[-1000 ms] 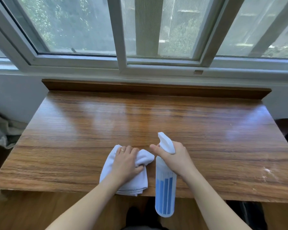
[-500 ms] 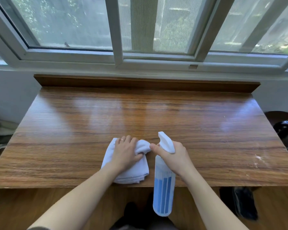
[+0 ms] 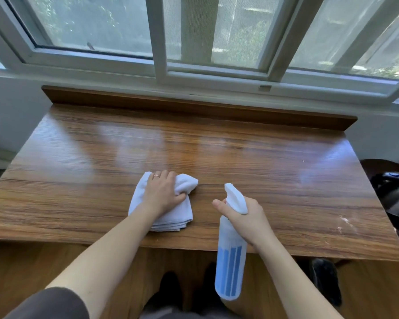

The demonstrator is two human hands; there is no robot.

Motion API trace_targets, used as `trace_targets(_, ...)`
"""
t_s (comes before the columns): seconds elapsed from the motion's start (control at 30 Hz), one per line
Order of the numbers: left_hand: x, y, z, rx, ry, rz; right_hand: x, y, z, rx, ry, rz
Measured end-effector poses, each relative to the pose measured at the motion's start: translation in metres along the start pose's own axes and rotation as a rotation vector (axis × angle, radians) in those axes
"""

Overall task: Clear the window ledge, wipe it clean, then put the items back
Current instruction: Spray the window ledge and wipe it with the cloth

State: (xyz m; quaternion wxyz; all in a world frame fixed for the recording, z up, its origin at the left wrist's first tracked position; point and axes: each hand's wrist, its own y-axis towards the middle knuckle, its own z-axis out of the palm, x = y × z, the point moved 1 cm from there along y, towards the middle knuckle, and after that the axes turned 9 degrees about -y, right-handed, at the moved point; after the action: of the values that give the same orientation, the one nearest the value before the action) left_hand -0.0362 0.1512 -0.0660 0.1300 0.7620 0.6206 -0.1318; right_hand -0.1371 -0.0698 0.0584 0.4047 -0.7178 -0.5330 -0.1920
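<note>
We grip the spray bottle (image 3: 230,256) in our right hand (image 3: 245,218), nozzle pointing forward over bare tabletop (image 3: 286,171). Left hand (image 3: 162,192) clutches the white cloth (image 3: 175,217), just beside, nearer the sprayed-zone-to-be.

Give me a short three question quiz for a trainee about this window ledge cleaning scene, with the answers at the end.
1. True or false: the left hand rests on the white cloth.
2. Which hand grips the spray bottle? A) left B) right C) neither
3. Fill in: white smudges show near the wooden ledge's ____ edge.

Key:
1. True; its thumb pinches a fold.
2. B; the right hand holds the bottle's neck, nozzle toward the window.
3. Right.
</note>
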Motion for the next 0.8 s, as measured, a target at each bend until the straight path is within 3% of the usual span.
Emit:
trace_targets(0.4, -0.008, -0.104, 0.015, -0.07, -0.051, 0.042, -0.008, -0.002, 0.006, 0.051, 0.031, -0.016)
trace_targets(0.6, -0.006, -0.08, 0.011, -0.088, -0.043, 0.072, -0.008, -0.003, 0.003, 0.028, 0.026, -0.03)
trace_targets(0.8, 0.003, -0.013, 0.004, -0.084, -0.036, -0.02, -0.011, -0.007, 0.004, 0.016, 0.028, 0.006)
